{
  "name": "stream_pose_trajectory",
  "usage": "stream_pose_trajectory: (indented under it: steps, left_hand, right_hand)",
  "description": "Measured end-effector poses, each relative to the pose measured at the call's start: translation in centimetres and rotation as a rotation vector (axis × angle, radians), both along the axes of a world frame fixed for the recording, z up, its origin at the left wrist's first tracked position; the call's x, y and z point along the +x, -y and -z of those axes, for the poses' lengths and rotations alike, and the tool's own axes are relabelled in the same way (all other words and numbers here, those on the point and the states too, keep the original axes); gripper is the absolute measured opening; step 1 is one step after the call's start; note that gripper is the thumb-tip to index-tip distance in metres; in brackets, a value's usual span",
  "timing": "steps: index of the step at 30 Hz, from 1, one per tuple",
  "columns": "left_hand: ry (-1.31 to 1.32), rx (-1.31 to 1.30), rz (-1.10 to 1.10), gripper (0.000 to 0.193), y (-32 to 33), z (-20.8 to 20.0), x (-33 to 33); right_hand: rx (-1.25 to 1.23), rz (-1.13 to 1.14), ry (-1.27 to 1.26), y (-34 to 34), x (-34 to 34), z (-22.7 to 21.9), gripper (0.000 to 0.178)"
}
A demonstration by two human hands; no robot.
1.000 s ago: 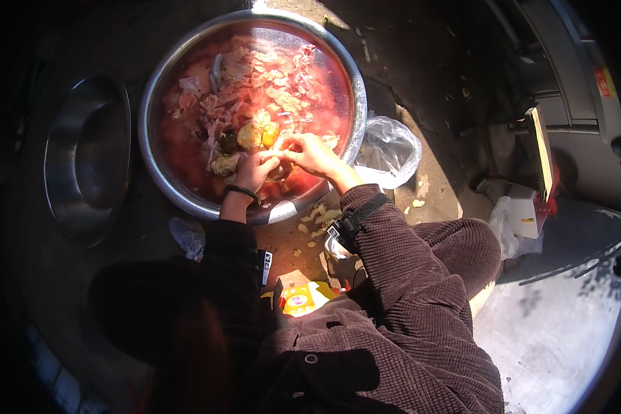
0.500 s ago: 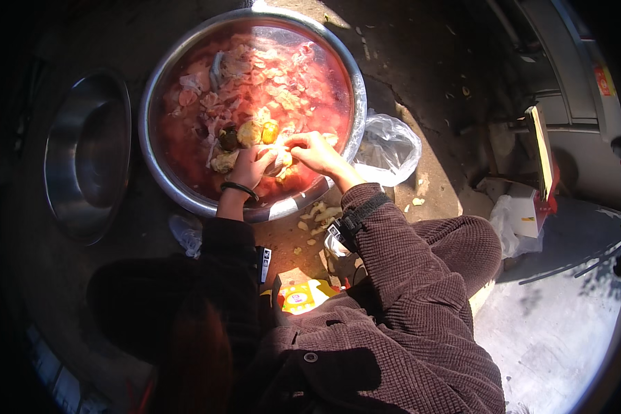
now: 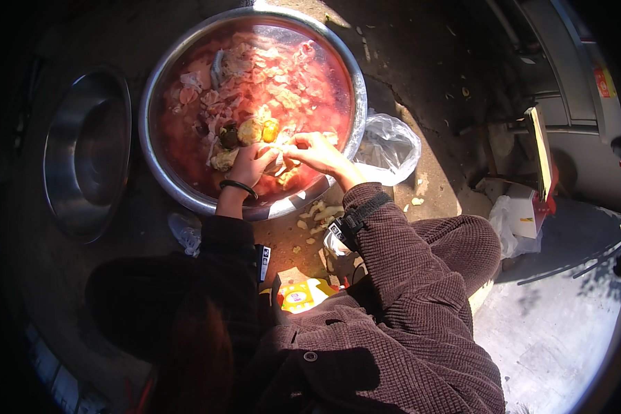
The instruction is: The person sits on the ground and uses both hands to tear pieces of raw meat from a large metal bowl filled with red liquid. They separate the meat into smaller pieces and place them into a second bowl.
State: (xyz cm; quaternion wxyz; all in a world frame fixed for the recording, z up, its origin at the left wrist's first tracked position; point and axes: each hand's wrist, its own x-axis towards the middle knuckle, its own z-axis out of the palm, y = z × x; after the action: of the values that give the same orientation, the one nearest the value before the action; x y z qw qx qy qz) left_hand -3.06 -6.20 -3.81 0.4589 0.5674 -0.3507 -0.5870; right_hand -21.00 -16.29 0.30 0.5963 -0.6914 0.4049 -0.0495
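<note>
A large round metal basin [image 3: 150, 148] holds reddish water and many pale, wet pieces of raw meat [image 3: 276, 79], which look like poultry offal. Above its near side, my left hand [image 3: 248, 167] and my right hand [image 3: 316, 152] meet, fingers closed on a pale fleshy piece [image 3: 279, 164]. The fingers partly cover it, so its exact kind is unclear. Just beyond my fingertips lie a yellow lump [image 3: 270, 130], a paler rounded lump [image 3: 250, 132] and a dark greenish lump [image 3: 228, 136]. Beside my left hand sits another yellowish piece [image 3: 223, 160].
An oval metal tub [image 3: 88, 155] stands at the left. Right of the basin is a clear plastic bag [image 3: 388, 148]. Pale scraps [image 3: 321, 214] lie on the ground near the basin, and a yellow packet [image 3: 305, 295] is close to my lap. Farther right stands a wooden board [image 3: 541, 155].
Both hands stay at the same spot with only slight finger movement on the fleshy piece. The rest of the scene looks nearly the same.
</note>
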Motion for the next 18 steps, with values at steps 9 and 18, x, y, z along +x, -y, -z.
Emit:
stream_pose_trajectory:
  steps: [9,18]
  left_hand:
    - [0.057,0.003,-0.080,0.017,0.3,0.3,-0.1]
    - [0.323,-0.085,-0.039,0.020,0.5,-1.9,-0.6]
  right_hand:
    - [0.112,0.062,0.094,-0.5,0.3,0.5,0.034]
    - [0.283,0.044,0.047,-1.1,0.4,1.5,0.023]
